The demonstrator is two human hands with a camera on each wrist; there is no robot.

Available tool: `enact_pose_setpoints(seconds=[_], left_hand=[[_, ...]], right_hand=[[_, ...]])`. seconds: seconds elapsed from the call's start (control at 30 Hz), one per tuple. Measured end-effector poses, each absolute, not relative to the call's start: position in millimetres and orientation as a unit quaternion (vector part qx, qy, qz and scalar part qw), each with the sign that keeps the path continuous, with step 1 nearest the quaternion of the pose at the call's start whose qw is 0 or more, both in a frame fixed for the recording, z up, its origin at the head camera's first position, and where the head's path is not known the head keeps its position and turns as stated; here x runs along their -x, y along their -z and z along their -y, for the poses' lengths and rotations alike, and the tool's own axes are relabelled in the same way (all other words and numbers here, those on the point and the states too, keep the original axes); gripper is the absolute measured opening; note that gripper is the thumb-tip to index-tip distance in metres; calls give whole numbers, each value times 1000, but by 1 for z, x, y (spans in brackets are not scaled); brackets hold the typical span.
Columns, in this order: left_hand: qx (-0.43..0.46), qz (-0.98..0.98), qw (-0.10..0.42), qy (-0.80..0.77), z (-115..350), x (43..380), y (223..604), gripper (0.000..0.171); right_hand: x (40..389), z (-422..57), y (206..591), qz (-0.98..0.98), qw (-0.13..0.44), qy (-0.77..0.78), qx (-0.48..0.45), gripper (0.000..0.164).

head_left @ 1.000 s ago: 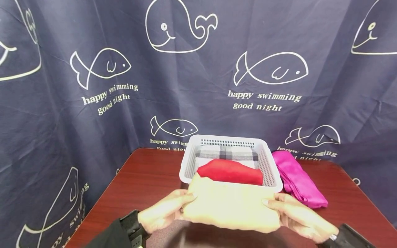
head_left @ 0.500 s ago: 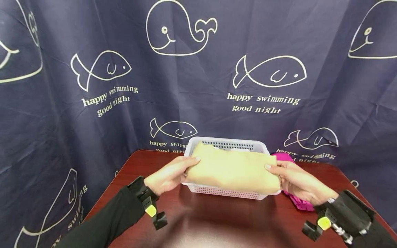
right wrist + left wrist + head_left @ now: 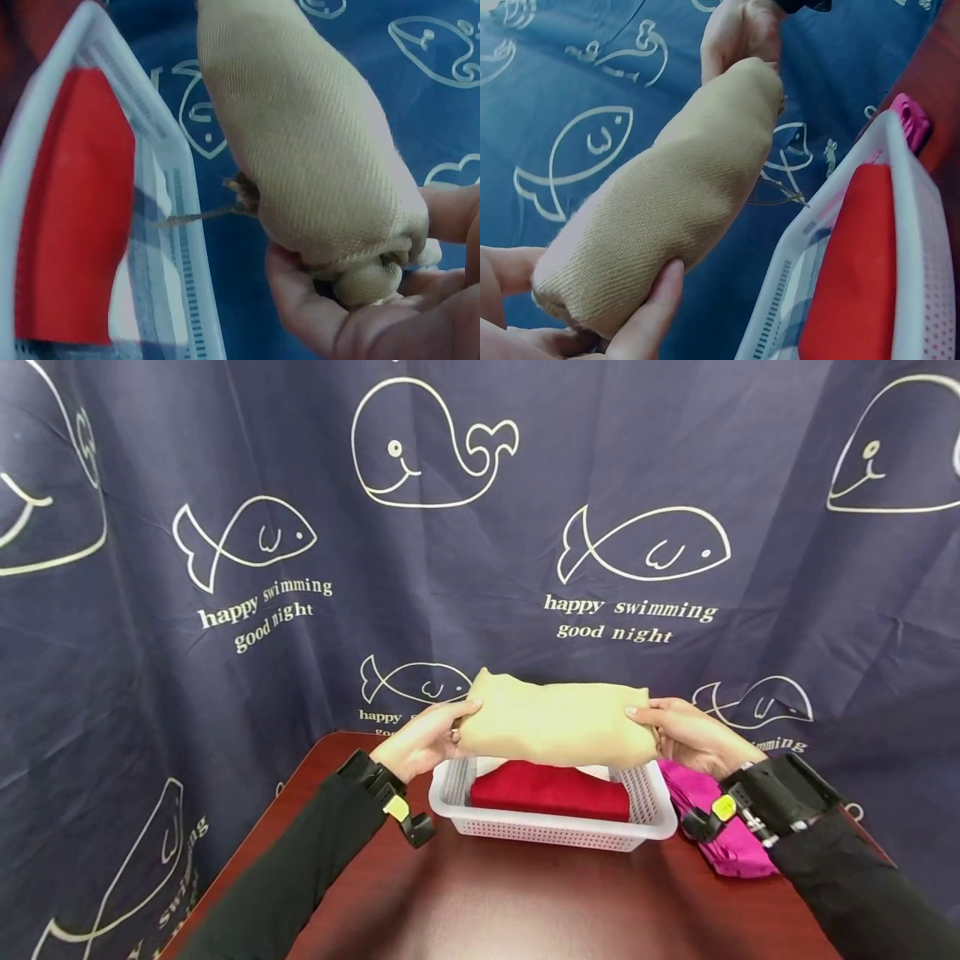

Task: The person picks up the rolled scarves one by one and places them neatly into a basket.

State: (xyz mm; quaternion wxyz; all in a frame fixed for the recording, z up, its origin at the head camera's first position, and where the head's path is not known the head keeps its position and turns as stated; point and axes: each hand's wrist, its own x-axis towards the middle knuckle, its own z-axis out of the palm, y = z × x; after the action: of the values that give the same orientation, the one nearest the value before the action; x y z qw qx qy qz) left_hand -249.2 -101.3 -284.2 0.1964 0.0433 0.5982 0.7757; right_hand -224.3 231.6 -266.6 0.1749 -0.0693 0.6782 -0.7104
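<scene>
A person holds a rolled beige ribbed-knit cloth [image 3: 555, 722] in the air with both hands, one at each end. The left hand [image 3: 427, 739] is clamped on the cloth's left end, its thumb laid over the near face. The right hand [image 3: 693, 735] is clamped on the right end in the same way, its thumb also on the near face. The roll runs left to right, nearly level, and in the head view it covers the far rim of a white plastic basket [image 3: 540, 833]. Both wrist views show the roll apart from the basket. A thin brownish strand [image 3: 202, 216] hangs from its underside.

Inside the basket, a folded red cloth [image 3: 551, 789] lies lengthwise along the near part. A plaid cloth [image 3: 150, 285] in white and grey-blue lies on its far side; whether it also runs beneath the red cannot be told. The basket, its near wall pierced with small holes, stands on a glossy reddish-brown table [image 3: 487, 902]. Just right of it lies a magenta cloth [image 3: 738, 852], partly hidden by the right hand and wrist. Behind the table hangs a dark blue curtain [image 3: 450, 577] printed with white whales, fish and lettering.
</scene>
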Motion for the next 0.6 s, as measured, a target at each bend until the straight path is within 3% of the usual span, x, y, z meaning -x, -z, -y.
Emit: enact_pose_setpoints(seconds=[0.6], left_hand=[[-3,-557,212,-803,82,316,321,16]], right_hand=[[287,-234,303,-685,137,714,42,15]])
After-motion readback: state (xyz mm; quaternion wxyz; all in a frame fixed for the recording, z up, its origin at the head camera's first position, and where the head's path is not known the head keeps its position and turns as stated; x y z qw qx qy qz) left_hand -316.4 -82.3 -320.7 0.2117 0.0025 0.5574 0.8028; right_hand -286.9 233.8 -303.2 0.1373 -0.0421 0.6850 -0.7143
